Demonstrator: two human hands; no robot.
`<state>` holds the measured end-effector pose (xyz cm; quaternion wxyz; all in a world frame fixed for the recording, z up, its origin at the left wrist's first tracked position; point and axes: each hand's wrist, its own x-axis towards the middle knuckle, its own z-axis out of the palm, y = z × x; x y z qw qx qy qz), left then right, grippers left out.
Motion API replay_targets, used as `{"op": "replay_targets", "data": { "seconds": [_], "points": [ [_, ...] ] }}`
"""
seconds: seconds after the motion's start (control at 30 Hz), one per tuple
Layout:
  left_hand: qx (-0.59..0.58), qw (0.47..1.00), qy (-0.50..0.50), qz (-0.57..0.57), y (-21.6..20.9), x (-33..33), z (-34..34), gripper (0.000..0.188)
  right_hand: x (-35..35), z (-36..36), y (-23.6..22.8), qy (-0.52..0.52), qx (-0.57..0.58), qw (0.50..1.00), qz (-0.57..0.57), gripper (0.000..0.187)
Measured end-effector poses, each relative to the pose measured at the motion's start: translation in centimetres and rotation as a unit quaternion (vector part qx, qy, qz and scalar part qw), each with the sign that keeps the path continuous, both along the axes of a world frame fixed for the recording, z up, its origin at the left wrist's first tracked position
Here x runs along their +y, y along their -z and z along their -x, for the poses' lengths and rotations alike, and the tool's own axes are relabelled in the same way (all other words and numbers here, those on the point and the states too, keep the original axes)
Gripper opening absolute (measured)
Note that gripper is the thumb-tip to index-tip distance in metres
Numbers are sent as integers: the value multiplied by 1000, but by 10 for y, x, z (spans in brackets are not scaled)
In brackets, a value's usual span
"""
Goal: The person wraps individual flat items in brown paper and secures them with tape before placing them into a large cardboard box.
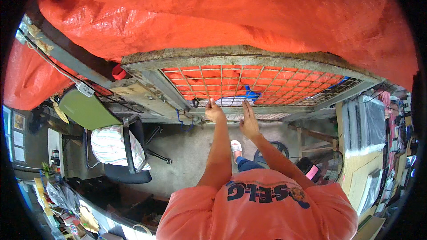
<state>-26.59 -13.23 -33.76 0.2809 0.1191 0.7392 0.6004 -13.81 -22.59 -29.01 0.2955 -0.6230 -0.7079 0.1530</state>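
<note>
Rough, dull metal mesh (pixel 262 81) before me, glossy creased plastic sheeting (pixel 231 15), my matt cloth shirt (pixel 262 222), shiny clear plastic wrapping (pixel 371 122), smooth matt floor (pixel 191 146)

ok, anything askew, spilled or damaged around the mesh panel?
No visible spill. The panel's upper rail looks weathered, with dark brown blotches. The orange tarp above hangs in uneven, wrinkled folds. Nothing else stands out there.

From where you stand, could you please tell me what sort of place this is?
Probably a workshop or storeroom, judging by the wire mesh, the orange tarp and the plastic-wrapped panels.
</note>
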Motion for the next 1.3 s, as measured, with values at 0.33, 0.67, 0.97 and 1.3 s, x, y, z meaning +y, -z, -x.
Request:
{"op": "replay_targets", "data": {
  "seconds": [0.33,0.67,0.97,1.3],
  "points": [
    [-26,997,29,-63,93,-2,53,50,52,25,-59,-42,-139,974,172,93],
    [-292,938,189,4,7,-5,0,36,147,4,-40,-86,-301,837,448,35],
    [-21,994,107,11,18,20,-27,39,119,-11,-23,-56,-263,944,191,84],
    [107,917,374,86,72,-56,98,50,-69,-93,-64,-234,-28,943,234,62]
  ]
}}
